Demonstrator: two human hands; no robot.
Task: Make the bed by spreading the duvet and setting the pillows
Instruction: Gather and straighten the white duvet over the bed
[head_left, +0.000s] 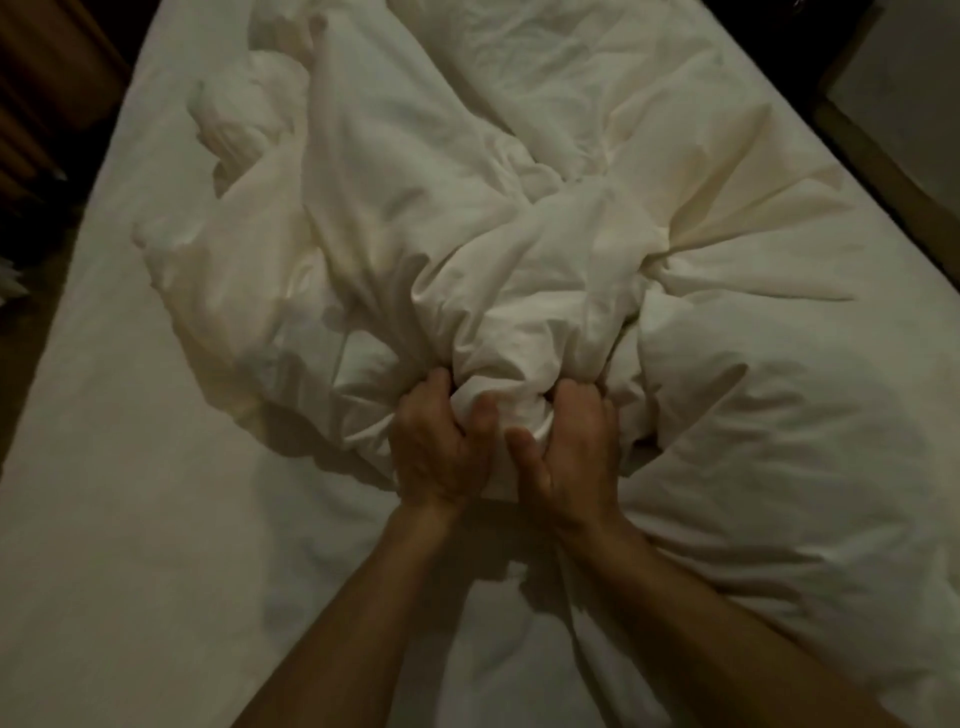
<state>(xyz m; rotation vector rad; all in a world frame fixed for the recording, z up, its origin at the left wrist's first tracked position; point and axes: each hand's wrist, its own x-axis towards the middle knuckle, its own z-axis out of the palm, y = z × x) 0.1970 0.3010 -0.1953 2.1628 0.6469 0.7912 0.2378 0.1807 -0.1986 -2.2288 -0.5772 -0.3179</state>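
Note:
A white duvet lies crumpled in a heap across the middle and right of the bed. Both my hands grip the same bunched fold at its near end. My left hand has its fingers dug into the cloth and its thumb on top. My right hand clutches the fold right beside it, fingers buried in the fabric. The white fitted sheet shows bare on the left and near side. I cannot pick out any pillow apart from the heap; a puffy white mass at the right may be duvet or pillow.
The room is dim. A dark wooden piece of furniture stands beyond the bed's left edge. A light panel with a wooden frame runs along the bed's right edge.

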